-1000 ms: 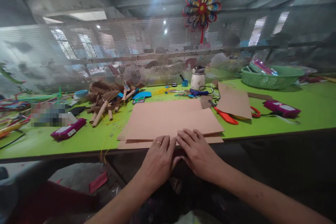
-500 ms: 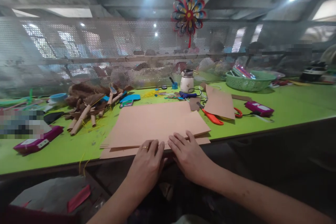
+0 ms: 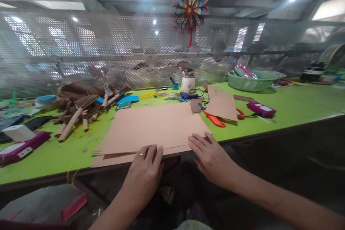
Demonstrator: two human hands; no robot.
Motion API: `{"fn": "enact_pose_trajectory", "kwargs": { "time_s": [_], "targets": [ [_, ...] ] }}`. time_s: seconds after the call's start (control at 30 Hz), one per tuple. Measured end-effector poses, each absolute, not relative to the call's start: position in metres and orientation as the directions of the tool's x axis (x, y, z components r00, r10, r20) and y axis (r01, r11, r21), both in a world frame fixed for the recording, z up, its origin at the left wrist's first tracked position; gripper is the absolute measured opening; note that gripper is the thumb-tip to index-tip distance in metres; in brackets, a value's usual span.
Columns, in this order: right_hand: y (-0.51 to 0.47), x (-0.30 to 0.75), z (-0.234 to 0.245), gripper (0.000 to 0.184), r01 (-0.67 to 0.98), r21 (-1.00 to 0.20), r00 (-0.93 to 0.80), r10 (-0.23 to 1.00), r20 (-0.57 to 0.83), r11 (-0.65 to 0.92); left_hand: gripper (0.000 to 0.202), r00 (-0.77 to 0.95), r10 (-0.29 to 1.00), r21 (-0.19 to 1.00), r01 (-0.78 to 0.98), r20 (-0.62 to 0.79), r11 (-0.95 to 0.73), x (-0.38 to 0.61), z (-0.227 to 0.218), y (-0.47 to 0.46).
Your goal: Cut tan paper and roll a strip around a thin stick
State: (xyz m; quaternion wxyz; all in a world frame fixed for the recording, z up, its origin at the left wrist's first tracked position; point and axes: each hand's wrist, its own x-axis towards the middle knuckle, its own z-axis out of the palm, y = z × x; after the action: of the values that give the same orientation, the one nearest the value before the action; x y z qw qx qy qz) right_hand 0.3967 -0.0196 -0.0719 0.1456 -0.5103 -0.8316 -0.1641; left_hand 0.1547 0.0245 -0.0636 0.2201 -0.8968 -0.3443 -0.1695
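Basically it's all matte, smooth brown sheets (image 3: 151, 125) up front, stacked flat and wide along the near edge of the lime-green tabletop (image 3: 299, 102). Layers don't line up perfectly; a dark gap shows between them at the near left, and the bottom one reaches about to the table's edge. Left hand (image 3: 147, 169) has its bent fingertips on that near paper edge, and the right hand (image 3: 212, 156) lays slightly spread fingers near the right end, with a good stretch of paper between the two. Can't tell if either thumb is pinching from underneath. Past the right end you've got scissors (image 3: 215, 120) with glossy orange handles, partly under a stiff, angled brown piece (image 3: 221, 103), then a shiny purple box (image 3: 261, 109). Over left, crinkly brown rolls (image 3: 70, 125) lie in a tangle with thin yellow strands. Room-wise, a strip of green runs between those rolls and the sheets, and more green stretches right along the front edge, below the purple box.
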Motion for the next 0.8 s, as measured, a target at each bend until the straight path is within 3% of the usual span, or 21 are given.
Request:
{"fn": "enact_pose_trajectory", "kwargs": {
  "time_s": [0.4,0.63,0.8],
  "targets": [
    [-0.037,0.451,-0.076,0.046,0.947,0.144,-0.320,0.862,0.392,0.286,0.036,0.714,0.497,-0.316,0.679,0.493,-0.662,0.155,-0.065,0.029],
    [-0.038,0.452,-0.086,0.049,0.953,0.161,-0.302,0.835,0.459,0.256,0.040,0.712,0.518,-0.299,0.684,0.474,-0.666,0.153,-0.068,0.027],
    [-0.043,0.453,-0.076,0.041,0.973,0.149,-0.227,0.822,0.522,0.174,0.040,0.700,0.549,-0.262,0.696,0.458,-0.669,0.154,-0.070,0.025]
  ]
}}
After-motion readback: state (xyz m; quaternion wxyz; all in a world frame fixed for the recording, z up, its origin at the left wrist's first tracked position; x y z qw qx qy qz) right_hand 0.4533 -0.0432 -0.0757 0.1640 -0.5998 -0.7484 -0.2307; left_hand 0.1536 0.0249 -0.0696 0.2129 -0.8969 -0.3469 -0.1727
